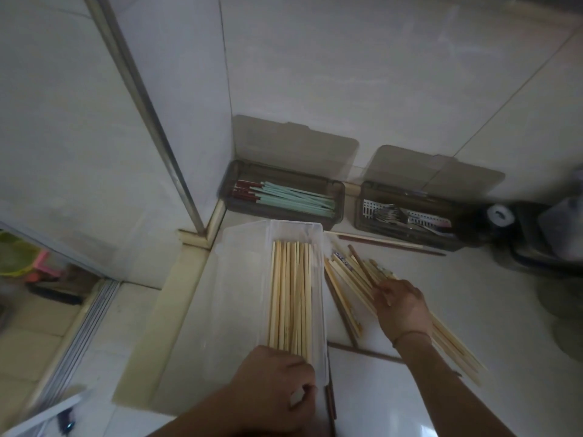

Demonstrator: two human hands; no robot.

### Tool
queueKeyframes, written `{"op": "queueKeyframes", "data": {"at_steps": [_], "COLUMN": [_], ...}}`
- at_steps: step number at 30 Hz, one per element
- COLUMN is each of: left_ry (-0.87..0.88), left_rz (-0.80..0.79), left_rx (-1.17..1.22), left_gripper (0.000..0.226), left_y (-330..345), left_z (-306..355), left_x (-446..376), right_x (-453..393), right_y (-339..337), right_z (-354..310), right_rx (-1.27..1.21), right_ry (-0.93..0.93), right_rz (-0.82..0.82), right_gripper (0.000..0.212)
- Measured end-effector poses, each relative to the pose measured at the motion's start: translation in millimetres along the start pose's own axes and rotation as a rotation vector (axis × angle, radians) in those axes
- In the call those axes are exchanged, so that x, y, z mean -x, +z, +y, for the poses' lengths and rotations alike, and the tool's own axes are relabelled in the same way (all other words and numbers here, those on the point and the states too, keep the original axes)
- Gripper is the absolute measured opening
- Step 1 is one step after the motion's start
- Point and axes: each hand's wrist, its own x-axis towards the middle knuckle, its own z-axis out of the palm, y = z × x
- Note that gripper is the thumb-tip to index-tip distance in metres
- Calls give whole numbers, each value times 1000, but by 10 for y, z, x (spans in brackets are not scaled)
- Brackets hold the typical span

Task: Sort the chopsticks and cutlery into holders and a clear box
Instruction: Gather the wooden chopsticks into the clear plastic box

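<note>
Tiled bench corner, chopsticks half sorted.
Left hand gripped bamboo chopsticks in the clear box; right hand pinched loose ones (likely to roll off).

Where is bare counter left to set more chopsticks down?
Bare white counter lies right of the loose bamboo chopstick pile, below the smoky cutlery holder. Crowded: between the clear plastic box and right hand.
</note>
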Motion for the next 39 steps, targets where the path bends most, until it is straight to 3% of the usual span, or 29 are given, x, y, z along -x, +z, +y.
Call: {"op": "queueKeyframes", "data": {"at_steps": [5,10,14,18,30,32,34,37,39], "left_ry": [18,1,5,5,-16,-15,-11,-3,11], "left_rz": [-3,-14,-20,-22,-56,-58,-53,-27,-15], "left_rx": [3,20,23,26,33,34,35,7,-16], "left_gripper": [14,14,14,13,13,13,13,13,14], "left_y": [-2,-12,-30,-23,-12,-12,-9,-1,3], "left_z": [2,12,28,22,-6,-4,-9,-14,-12], "left_x": [-1,-11,-21,-22,-9,-10,-4,7,8], "right_x": [-80,-391,-755,-958,-920,-879,-799,-561,-314], "right_y": [-54,-176,-269,-269,-197,-225,-277,-462,-612], "right_z": [137,53,-109,-312,-42,14,39,-136,-434], "right_rx": [86,89,192,413,318,332,263,-137,-535], "right_ry": [0,3,-205,-155,-50,-58,-116,-275,-246], "right_rz": [-93,-83,-171,-291,-267,-220,-51,313,410], "right_gripper": [16,21,38,45,18,15,13,14,25]}}
